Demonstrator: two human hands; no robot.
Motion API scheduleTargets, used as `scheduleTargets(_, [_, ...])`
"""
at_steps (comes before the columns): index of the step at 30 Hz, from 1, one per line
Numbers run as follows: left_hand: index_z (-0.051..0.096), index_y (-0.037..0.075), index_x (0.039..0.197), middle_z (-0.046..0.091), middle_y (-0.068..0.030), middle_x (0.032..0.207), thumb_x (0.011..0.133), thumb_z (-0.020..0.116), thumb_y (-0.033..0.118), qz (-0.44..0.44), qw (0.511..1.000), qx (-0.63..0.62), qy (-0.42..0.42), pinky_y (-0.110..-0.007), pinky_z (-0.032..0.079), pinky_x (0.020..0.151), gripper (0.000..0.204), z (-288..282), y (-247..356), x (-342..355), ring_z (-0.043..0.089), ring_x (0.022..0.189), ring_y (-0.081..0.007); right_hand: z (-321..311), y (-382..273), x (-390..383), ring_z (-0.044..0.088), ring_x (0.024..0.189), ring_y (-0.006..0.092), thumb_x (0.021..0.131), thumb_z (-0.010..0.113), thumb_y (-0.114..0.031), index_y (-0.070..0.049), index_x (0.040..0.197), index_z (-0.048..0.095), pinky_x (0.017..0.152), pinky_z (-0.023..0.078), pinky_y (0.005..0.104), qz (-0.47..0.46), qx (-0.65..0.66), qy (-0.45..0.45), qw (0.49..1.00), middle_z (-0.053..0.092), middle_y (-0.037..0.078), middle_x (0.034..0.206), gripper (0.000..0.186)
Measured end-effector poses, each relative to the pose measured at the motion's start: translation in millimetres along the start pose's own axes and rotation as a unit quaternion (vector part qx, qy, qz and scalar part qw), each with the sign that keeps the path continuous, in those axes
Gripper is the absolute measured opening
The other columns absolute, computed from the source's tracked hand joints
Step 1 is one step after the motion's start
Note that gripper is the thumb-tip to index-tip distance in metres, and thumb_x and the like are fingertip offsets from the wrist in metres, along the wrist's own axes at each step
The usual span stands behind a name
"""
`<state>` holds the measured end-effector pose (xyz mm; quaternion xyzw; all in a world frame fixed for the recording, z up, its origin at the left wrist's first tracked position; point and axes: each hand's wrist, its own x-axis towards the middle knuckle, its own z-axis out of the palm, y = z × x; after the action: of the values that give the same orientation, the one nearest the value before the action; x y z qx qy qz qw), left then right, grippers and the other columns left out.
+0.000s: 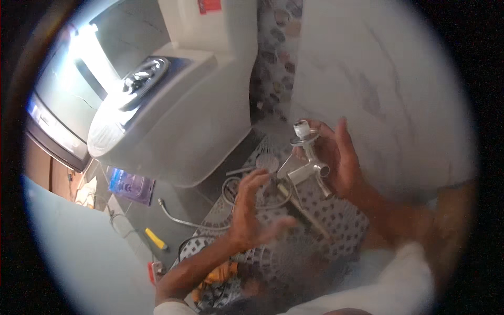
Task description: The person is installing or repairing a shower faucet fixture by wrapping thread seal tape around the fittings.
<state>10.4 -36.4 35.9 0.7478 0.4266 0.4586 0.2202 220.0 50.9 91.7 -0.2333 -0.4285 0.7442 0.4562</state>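
Observation:
A chrome tap with a round flange rests in my right hand, right of centre. Its threaded end is wrapped in white tape and points up toward the wall. The fingers go behind the tap, partly hidden by it, while the thumb stands up beside it. My left hand is held to the left of the tap, apart from it, with thumb and fingers spread and nothing between them. Its thumb is slightly blurred. Below and behind both hands a coiled flexible hose lies on the floor.
A white toilet stands at the back left, with a coiled chrome hose in packaging on its lid. A yellow-handled tool, a blue plastic pack and an orange item with dark cables lie on the floor. A marble-look wall rises at right.

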Motion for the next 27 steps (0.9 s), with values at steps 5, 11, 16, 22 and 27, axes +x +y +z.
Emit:
scheduleTargets(5, [0.029, 0.002, 0.135, 0.032, -0.0215, 0.135, 0.077, 0.077, 0.046, 0.035, 0.995, -0.001, 0.094, -0.048, 0.042, 0.096, 0.087, 0, 26, 26, 0.037, 0.125, -0.0354, 65, -26, 10, 0.061, 0.094, 0.0196, 0.093, 0.025, -0.069, -0.007, 0.134, 0.043, 0.084, 0.053, 0.0363, -0.088, 0.027, 0.009, 0.996, 0.062, 0.01, 0.101, 0.076])
scheduleTargets(11, [0.03, 0.001, 0.13, 0.03, -0.019, 0.131, 0.077, 0.078, 0.044, 0.122, 0.959, 0.067, 0.247, -0.047, 0.038, 0.095, 0.083, -3, 30, 53, 0.036, 0.121, -0.0319, 115, -55, 30, 0.055, 0.094, 0.0197, 0.092, 0.025, -0.071, -0.002, 0.132, 0.043, 0.085, 0.045, 0.0371, -0.173, -0.025, 0.006, 0.985, 0.058, 0.009, 0.095, 0.082])
scheduleTargets(16, [0.039, 0.001, 0.124, 0.044, -0.0105, 0.115, 0.087, 0.067, 0.043, 0.075, 0.916, -0.255, 0.299, -0.038, 0.044, 0.081, 0.062, -26, 54, 75, 0.05, 0.099, -0.0213, 172, -66, 57, 0.056, 0.088, 0.0177, 0.095, 0.026, -0.067, -0.005, 0.124, 0.047, 0.079, 0.048, 0.0352, -0.236, -0.045, 0.013, 0.971, 0.057, 0.008, 0.091, 0.071])
scheduleTargets(22, [0.049, -0.002, 0.117, 0.058, -0.0087, 0.093, 0.1, 0.048, 0.033, -0.036, 0.752, -0.646, 0.129, -0.029, 0.045, 0.065, 0.039, -84, 65, 88, 0.054, 0.071, -0.0137, 195, -63, 84, 0.052, 0.092, 0.0211, 0.096, 0.033, -0.062, -0.001, 0.124, 0.046, 0.086, 0.045, 0.0352, -0.246, 0.011, -0.047, 0.968, 0.053, 0.009, 0.086, 0.069])
scheduleTargets(27, [0.05, -0.002, 0.115, 0.059, -0.0095, 0.094, 0.098, 0.052, 0.029, -0.096, 0.742, -0.66, 0.07, -0.03, 0.047, 0.063, 0.035, -102, 70, 89, 0.057, 0.075, -0.0151, 185, -66, 86, 0.058, 0.086, 0.0152, 0.099, 0.045, -0.04, -0.005, 0.126, 0.047, 0.079, 0.051, 0.0308, -0.242, 0.023, -0.136, 0.96, 0.055, 0.007, 0.092, 0.044])
